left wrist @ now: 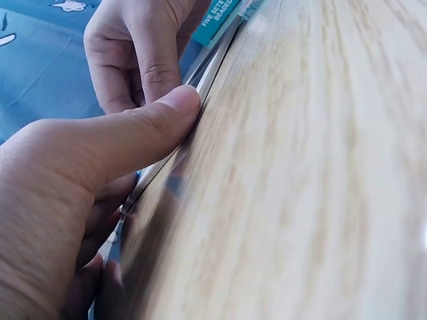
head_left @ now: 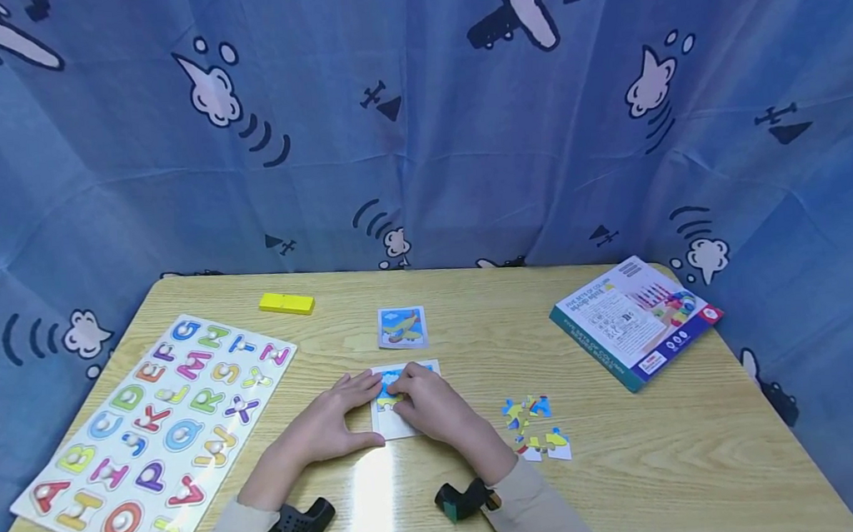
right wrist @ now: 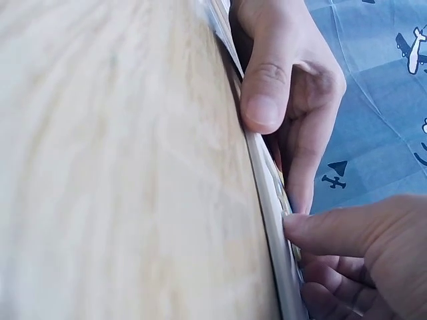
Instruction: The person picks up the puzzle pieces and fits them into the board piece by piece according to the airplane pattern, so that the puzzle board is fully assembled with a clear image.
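A small white puzzle board (head_left: 409,426) lies in front of me, with blue and yellow jigsaw pieces (head_left: 390,403) set in its upper part. My left hand (head_left: 336,417) rests at the board's left side, fingers extended over its upper left and thumb stretched along the near corner. The right hand (head_left: 435,407) reaches over the board with bent fingers, its thumb and forefinger pinching at a piece and hiding much of it. In the right wrist view, the right thumb (right wrist: 320,230) is right at the board's surface. Behind the board lies a picture card (head_left: 402,328) of a yellow airplane.
Several loose jigsaw pieces (head_left: 537,424) are scattered to the right. An alphabet board (head_left: 158,442) with knobbed letters covers the left side. A yellow block (head_left: 286,303) sits at the back, and a boxed toy set (head_left: 635,320) at the back right. A blue curtain (head_left: 416,133) hangs behind the table.
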Demonstrator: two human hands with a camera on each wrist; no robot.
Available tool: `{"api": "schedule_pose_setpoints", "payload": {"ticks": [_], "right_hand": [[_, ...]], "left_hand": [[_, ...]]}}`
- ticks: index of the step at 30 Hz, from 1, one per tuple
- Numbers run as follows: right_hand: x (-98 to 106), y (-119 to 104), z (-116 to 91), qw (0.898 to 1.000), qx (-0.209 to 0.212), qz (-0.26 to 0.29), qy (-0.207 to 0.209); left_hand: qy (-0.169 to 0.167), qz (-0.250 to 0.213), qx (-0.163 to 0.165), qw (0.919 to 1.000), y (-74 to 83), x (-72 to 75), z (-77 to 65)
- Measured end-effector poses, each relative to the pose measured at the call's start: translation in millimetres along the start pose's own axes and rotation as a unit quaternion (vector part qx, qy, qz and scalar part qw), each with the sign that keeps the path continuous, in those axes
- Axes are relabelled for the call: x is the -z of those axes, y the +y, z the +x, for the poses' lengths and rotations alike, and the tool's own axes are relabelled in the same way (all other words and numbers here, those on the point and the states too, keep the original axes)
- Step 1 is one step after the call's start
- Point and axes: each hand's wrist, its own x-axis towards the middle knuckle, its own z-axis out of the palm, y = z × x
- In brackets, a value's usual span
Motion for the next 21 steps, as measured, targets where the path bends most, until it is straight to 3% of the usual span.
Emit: {"api": "schedule_pose_setpoints", "payload": {"ticks": [8,17,21], "right_hand": [[-2.1,0.8,0.2,1.0,-0.002,0.005,0.001],[-2.2,2.1,0.4,0.999,-0.025,0.037,-0.01],[-0.7,2.4,0.3,0.999,-0.032,0.043,-0.009]], "left_hand": [[0.001,0.016,-0.015,0.9998,1.1,0.0,-0.1],[0.058,0.013,-0.058,0.9965,3.5,-5.4,-0.5],[0.066,0.018,-0.074,0.9949,7.2,-6.5,1.0]]}}
